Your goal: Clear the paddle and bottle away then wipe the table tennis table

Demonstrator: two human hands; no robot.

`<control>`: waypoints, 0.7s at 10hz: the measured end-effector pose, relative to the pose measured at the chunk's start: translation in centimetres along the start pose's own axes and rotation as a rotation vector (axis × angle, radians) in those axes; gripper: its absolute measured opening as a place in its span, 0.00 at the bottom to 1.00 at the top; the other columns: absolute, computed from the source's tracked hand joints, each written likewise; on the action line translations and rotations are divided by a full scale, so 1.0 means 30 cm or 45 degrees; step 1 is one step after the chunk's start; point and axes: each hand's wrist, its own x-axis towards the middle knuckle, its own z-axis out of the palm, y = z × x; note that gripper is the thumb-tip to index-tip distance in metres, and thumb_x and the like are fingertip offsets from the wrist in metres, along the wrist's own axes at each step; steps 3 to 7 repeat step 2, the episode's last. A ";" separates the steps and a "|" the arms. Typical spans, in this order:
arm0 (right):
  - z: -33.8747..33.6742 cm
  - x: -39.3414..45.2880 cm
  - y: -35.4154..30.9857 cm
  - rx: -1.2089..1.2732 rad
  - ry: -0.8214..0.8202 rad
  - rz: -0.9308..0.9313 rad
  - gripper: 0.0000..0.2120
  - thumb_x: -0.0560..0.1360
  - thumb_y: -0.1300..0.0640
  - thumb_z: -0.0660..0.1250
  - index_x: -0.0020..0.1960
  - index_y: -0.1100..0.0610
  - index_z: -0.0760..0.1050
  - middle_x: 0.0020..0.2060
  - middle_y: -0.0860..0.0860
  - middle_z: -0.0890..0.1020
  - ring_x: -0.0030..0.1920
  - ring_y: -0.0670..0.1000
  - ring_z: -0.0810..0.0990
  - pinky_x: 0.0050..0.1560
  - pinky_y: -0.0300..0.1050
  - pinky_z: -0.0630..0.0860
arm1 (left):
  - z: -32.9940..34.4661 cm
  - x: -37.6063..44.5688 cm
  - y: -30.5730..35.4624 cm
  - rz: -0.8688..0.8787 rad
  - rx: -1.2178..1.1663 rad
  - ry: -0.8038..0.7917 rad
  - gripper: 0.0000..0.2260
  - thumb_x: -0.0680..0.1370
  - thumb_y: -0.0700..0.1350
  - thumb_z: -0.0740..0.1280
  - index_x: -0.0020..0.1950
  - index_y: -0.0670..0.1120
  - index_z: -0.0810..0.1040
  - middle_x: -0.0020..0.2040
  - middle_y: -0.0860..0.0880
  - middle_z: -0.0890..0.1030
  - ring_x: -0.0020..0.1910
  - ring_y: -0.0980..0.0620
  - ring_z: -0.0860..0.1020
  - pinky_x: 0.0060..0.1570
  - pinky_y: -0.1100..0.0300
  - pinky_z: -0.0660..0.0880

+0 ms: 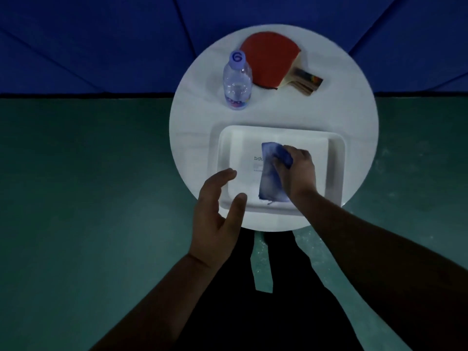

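Left hand (217, 211) nearest, fingers spread, empty; right hand (298, 171) grips blue cloth (272, 178) in tray (336, 153). Paddle (271, 62), bottle (237, 82) apparently cleared onto round tabletop (192, 138); wiping pending.

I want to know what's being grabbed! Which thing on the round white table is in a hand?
The blue cloth in the white tray: the right hand grips it. The clear plastic bottle and red paddle sit untouched.

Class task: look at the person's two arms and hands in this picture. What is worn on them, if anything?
Nothing is worn. Both forearms are bare as far as the frame shows, with no sleeves. The left hand and right hand carry no gloves, and no watch or rings are visible.
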 end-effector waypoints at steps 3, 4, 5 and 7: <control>0.035 0.053 0.027 -0.240 -0.221 0.096 0.21 0.79 0.52 0.67 0.70 0.57 0.72 0.66 0.60 0.69 0.65 0.62 0.70 0.64 0.46 0.67 | 0.036 0.016 -0.003 -0.038 -0.007 -0.004 0.15 0.79 0.42 0.66 0.64 0.41 0.75 0.62 0.49 0.77 0.65 0.56 0.74 0.65 0.63 0.67; 0.035 0.053 0.027 -0.240 -0.221 0.096 0.21 0.79 0.52 0.67 0.70 0.57 0.72 0.66 0.60 0.69 0.65 0.62 0.70 0.64 0.46 0.67 | 0.036 0.016 -0.003 -0.038 -0.007 -0.004 0.15 0.79 0.42 0.66 0.64 0.41 0.75 0.62 0.49 0.77 0.65 0.56 0.74 0.65 0.63 0.67; 0.035 0.053 0.027 -0.240 -0.221 0.096 0.21 0.79 0.52 0.67 0.70 0.57 0.72 0.66 0.60 0.69 0.65 0.62 0.70 0.64 0.46 0.67 | 0.036 0.016 -0.003 -0.038 -0.007 -0.004 0.15 0.79 0.42 0.66 0.64 0.41 0.75 0.62 0.49 0.77 0.65 0.56 0.74 0.65 0.63 0.67; 0.035 0.053 0.027 -0.240 -0.221 0.096 0.21 0.79 0.52 0.67 0.70 0.57 0.72 0.66 0.60 0.69 0.65 0.62 0.70 0.64 0.46 0.67 | 0.036 0.016 -0.003 -0.038 -0.007 -0.004 0.15 0.79 0.42 0.66 0.64 0.41 0.75 0.62 0.49 0.77 0.65 0.56 0.74 0.65 0.63 0.67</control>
